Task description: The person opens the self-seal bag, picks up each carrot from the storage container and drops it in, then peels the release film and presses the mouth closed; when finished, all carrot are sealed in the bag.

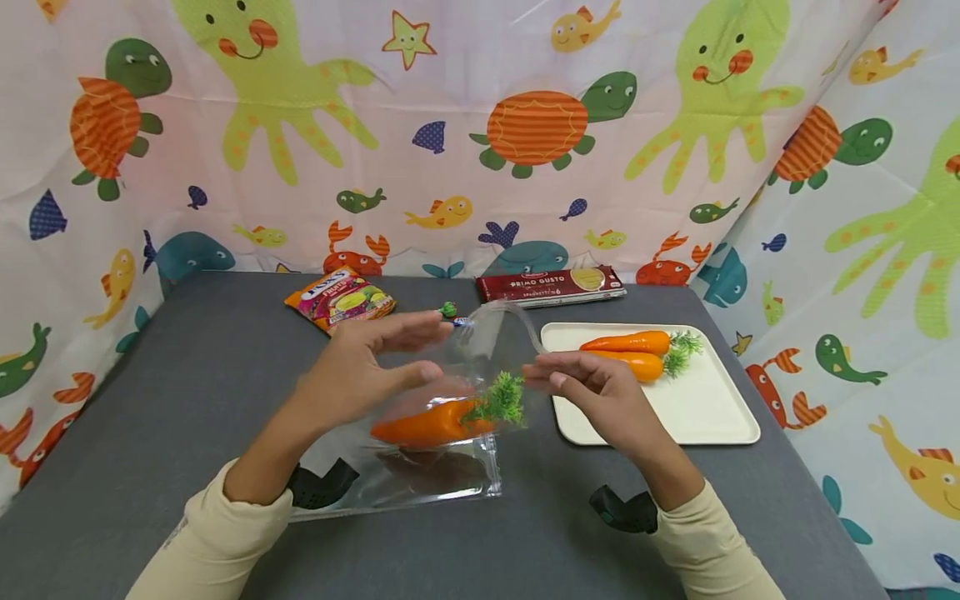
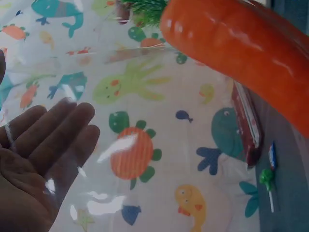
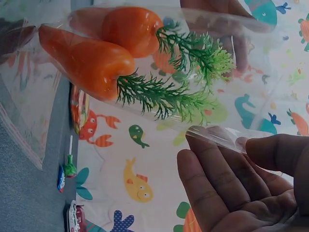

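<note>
Right now both hands are up off the grey table [image 1: 150, 392], working a clear plastic bag [image 1: 420, 475] whose mouth is lifted and whose bottom rests on the table. The left hand [image 1: 360, 367] has its fingers straight and close together, flat against the bag's near film at about ten o'clock of the opening. The right hand [image 1: 592, 387] pinches the rim strip of the bag between thumb and fingers at about three o'clock, pulling that side outward.

Inside the bag lies an orange toy carrot [image 1: 431, 423], its green top [image 1: 498, 402] pointing toward two o'clock and poking near the opening. In the right wrist view I seem to see two carrot bodies side by side behind the film, though one may be only a reflection.

Off at two o'clock sits a white tray [image 1: 697, 417] carrying two more carrots [image 1: 630, 354], tops to the right. Along the back edge, at twelve o'clock, lies a red spaghetti box [image 1: 551, 286]; at eleven o'clock a colourful snack packet [image 1: 341, 297]. Between them a small green lollipop [image 1: 448, 310] is partly hidden by the left fingertips. A sea-creature curtain [image 1: 480, 125] closes in behind and on both sides.
</note>
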The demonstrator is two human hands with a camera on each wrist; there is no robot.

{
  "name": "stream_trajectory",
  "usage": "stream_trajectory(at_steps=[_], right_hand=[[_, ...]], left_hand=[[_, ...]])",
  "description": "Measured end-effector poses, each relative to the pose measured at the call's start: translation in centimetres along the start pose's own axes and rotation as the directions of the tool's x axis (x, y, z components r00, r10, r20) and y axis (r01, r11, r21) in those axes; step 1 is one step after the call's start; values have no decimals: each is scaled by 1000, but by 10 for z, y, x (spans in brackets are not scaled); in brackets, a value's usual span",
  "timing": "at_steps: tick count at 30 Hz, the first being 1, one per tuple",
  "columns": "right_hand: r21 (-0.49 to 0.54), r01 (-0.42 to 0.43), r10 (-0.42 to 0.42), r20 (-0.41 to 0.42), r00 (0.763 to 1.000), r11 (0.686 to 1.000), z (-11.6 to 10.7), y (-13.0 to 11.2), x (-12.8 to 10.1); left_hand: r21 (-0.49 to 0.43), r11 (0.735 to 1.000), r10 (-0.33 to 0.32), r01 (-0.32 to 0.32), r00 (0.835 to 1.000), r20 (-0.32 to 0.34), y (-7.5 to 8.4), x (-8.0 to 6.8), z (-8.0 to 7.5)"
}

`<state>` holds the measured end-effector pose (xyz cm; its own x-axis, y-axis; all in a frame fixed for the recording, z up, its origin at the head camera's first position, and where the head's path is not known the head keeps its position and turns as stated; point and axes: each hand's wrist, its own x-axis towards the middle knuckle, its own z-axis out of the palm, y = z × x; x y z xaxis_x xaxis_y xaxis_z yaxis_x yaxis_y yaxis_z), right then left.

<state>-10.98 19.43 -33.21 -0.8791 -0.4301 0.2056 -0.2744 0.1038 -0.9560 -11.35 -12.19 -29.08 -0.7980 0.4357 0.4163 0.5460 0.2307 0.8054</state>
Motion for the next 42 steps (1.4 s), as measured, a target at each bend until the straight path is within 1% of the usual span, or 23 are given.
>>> stream_trajectory(at_steps=[2,4,5,7,10,12,14,17,19,21,22,24,26,28,29,30,31,33,35,39,42], right_hand=[[-3,-7,7,-3,1000,1000,0,-1,0],[-1,-10,10,-6,1000,1000,-1,-2,0],[0,-11,11,-7,1000,1000,-1,-2,0],[-4,-10,10,-10,1000,1000,-2,-3,0],[-15,-12,11,-16,1000,1000,-4,-4,0],[-27,-19,19,-19,1000,999,-5,-5,-1],[-38,-21,20,-21,1000,999,-8,-5,-1],[-102,-24,17,-72,997,995,-14,-9,-1],[-165,-3,-19,-132,991,986,-17,-13,-1],[-237,38,-86,-194,977,971,-19,-18,0],[-269,78,-137,-211,968,960,-19,-21,1],[-343,185,-266,-208,941,921,-18,-27,4],[-413,303,-396,-163,904,859,-13,-34,9],[-459,424,-517,-93,851,780,-7,-40,13],[-474,472,-562,-60,825,744,-4,-43,16],[-476,511,-595,-32,803,716,-1,-45,18],[-475,540,-618,-11,786,695,3,-47,20],[-450,588,-650,20,760,673,9,-50,25],[-421,612,-661,39,750,669,14,-52,29],[-376,637,-666,67,743,673,23,-57,36],[-389,628,-658,71,750,674,27,-61,41]], left_hand=[[66,997,30,-30,1000,5,0,-1,4],[109,992,66,-63,998,-20,1,-1,7],[112,991,77,-72,996,-41,2,0,8],[61,995,83,-79,993,-79,3,1,8],[2,999,53,-53,991,-121,4,2,5],[-32,999,20,-24,991,-129,5,3,3],[-27,1000,-2,-2,992,-128,6,4,2],[-33,999,-24,20,994,-108,8,6,1],[-36,999,-39,36,995,-95,9,7,2],[-43,998,-55,52,995,-85,10,8,2],[-46,997,-61,58,995,-81,10,8,3],[-54,996,-68,64,995,-79,10,9,3],[-60,996,-71,67,995,-76,10,9,4],[-68,996,-69,64,995,-72,10,10,5],[-67,996,-69,64,995,-70,10,10,5],[-68,996,-66,62,995,-69,10,10,6],[-69,996,-69,64,995,-66,10,10,7],[-75,995,-75,70,995,-59,10,11,8],[-75,994,-81,77,995,-55,10,11,9],[-79,994,-82,78,995,-54,11,11,12],[-78,995,-66,62,997,-51,12,11,13]])
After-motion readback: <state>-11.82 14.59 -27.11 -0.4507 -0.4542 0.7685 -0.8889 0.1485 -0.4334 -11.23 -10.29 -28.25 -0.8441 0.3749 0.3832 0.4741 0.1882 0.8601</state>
